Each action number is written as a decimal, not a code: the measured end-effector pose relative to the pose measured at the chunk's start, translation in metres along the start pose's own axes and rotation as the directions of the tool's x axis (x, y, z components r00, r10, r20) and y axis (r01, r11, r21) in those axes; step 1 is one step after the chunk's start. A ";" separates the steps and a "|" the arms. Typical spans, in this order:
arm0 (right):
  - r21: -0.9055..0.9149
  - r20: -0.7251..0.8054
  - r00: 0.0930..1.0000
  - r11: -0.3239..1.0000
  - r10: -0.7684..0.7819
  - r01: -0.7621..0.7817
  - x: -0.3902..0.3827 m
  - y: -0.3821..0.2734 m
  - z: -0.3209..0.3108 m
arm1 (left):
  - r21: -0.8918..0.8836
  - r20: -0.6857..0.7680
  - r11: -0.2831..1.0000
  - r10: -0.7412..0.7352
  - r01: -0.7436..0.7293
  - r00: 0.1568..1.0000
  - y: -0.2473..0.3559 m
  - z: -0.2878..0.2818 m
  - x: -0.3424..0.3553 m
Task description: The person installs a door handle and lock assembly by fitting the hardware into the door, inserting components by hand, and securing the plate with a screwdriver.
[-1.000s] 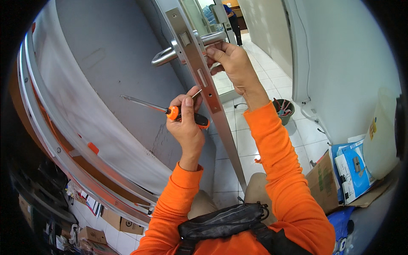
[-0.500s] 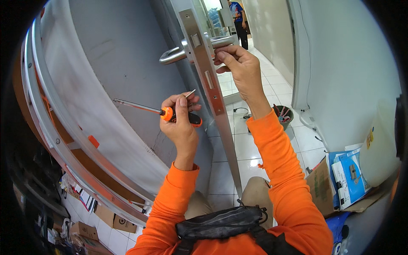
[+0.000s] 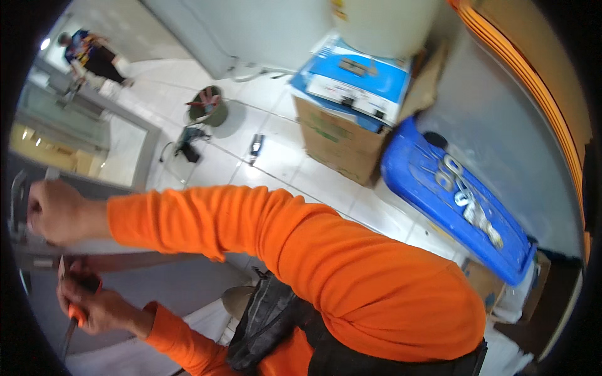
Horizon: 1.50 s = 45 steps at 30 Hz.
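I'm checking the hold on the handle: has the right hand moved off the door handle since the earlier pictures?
No. The right hand stays at the door handle on the door's edge; the view itself has swung right.

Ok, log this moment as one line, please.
view: turned aside | right hand: on door handle | left hand: holds orange screwdriver | floor: cardboard box, blue case
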State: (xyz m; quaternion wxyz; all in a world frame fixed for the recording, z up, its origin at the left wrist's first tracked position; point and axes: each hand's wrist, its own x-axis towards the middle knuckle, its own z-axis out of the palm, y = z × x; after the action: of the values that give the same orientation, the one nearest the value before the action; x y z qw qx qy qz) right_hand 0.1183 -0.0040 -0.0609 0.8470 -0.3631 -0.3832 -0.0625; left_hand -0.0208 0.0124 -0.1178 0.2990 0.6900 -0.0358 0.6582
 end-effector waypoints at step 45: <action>0.117 0.383 0.897 0.952 0.220 -0.284 -0.172 -0.043 -0.131 | 0.146 0.171 0.973 -0.204 0.180 0.964 -0.001 -0.028 -0.053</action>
State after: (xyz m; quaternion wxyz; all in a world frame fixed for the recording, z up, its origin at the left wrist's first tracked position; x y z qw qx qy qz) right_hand 0.0609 -0.1523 -0.2137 0.7896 -0.3416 -0.4874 0.1495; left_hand -0.0523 0.0081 -0.1684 0.3114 0.7661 0.0465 0.5603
